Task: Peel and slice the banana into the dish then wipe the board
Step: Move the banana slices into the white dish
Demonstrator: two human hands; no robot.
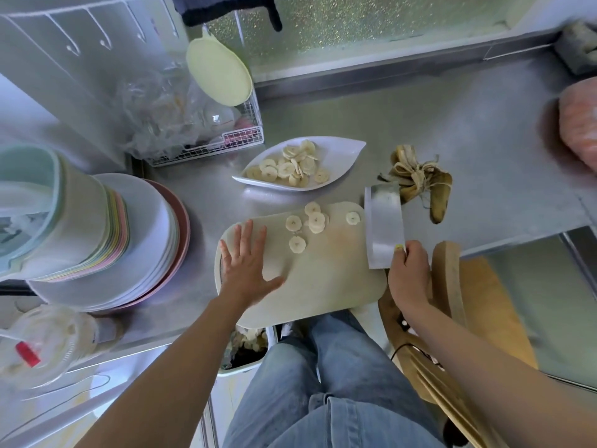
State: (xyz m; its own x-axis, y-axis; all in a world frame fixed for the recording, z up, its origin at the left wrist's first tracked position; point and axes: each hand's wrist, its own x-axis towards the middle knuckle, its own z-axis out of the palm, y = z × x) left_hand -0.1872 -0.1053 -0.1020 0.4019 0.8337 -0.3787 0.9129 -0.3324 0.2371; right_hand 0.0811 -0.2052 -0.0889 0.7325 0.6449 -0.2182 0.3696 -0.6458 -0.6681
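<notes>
Your left hand (247, 263) lies flat and spread on the near-left part of the board (323, 286), fingers straight, holding nothing; your right hand (408, 273) is curled round the near end of the cleaver (384, 224), thumb on the blade, the handle itself hidden under the hand.

Most of the banana is already in the dish (342, 150); a few slices (315, 221) lie loose on the board's far side, so the step in hand looks like moving these across. Keep the left palm pressing down so the board cannot slide; lay the blade low and nearly flat, edge toward the slices, and sweep them together before lifting; carry them level, since wet slices slip off steel easily.

The board's long axis runs left to right, the right end a little farther from you; the dish sits just beyond it on the counter (452, 130), long axis from near-left to far-right, its pointed tip at the far right. The cleaver's blade points away from you along the board's right edge, broad face up. The peel (420, 182) lies beside the blade's tip, right of the dish.
</notes>
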